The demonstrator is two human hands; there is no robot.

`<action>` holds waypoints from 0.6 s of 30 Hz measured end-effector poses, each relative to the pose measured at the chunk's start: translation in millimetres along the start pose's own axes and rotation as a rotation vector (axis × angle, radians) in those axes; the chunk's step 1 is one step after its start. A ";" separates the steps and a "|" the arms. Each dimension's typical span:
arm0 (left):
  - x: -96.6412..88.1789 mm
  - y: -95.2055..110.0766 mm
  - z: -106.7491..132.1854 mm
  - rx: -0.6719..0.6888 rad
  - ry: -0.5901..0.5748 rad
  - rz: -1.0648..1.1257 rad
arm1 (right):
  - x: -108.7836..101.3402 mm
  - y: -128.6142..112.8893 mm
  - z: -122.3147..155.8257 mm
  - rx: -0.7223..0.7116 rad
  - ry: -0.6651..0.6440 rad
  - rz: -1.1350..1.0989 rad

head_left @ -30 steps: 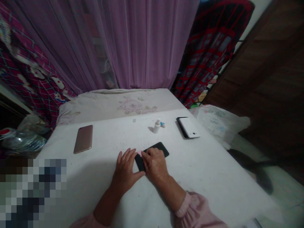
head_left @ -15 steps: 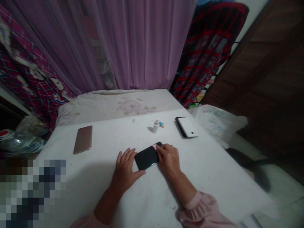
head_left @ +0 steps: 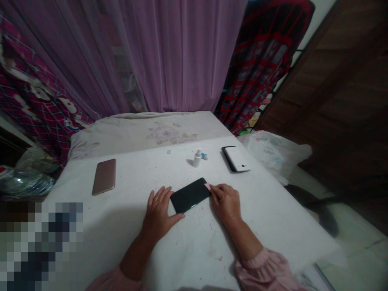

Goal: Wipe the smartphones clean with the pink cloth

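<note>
A smartphone [head_left: 190, 195] lies on the white tabletop with its dark screen up, slightly tilted to my view. My left hand [head_left: 159, 210] holds its left end, the thumb at the near corner and the fingertips at the far corner, the other fingers spread. At the phone's right end, my right hand [head_left: 226, 202] pinches a small pink piece [head_left: 207, 186]. Its tip reaches over the screen's edge; whether it is cloth or eraser I cannot tell. Beyond the phone stands a small white bottle [head_left: 197, 159], with a blue-and-white item [head_left: 204, 156] behind it.
A rose-gold phone [head_left: 104, 176] lies at the left, back up. Right of the bottle, a white phone [head_left: 238, 159] rests on a dark one. A small pale square [head_left: 169, 152] lies farther back. A plastic bag [head_left: 275, 149] hangs beyond the right edge; purple curtains [head_left: 182, 56] close off the back.
My right hand has slid right with the pink piece, from over the screen to the phone's right edge, uncovering more of the screen. My left hand keeps its place.
</note>
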State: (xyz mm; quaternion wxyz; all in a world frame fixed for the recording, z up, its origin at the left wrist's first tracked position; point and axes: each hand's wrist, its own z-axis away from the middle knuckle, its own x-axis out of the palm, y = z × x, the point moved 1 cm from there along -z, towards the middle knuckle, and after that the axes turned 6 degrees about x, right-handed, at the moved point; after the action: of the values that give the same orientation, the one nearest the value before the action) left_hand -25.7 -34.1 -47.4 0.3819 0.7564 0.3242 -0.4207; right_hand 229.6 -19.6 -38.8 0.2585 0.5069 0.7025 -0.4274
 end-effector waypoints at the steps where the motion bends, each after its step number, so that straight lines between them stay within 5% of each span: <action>1: 0.1 -0.1 -0.1 0.001 0.000 0.001 | 0.2 -0.1 -0.4 -0.004 0.000 0.006; 11: 4.6 -4.0 1.2 0.019 0.028 -0.001 | 0.2 -77.7 25.6 -0.282 -0.156 -0.197; 18: 4.2 -5.2 1.5 0.011 0.002 0.019 | 1.4 -30.0 1.6 -0.098 -0.093 -0.081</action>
State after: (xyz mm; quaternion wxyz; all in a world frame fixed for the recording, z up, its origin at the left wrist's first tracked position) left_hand -28.7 -32.1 -53.2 0.3813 0.7619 0.3153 -0.4180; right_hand 200.9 -23.9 -30.5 0.2980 0.4444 0.7298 -0.4256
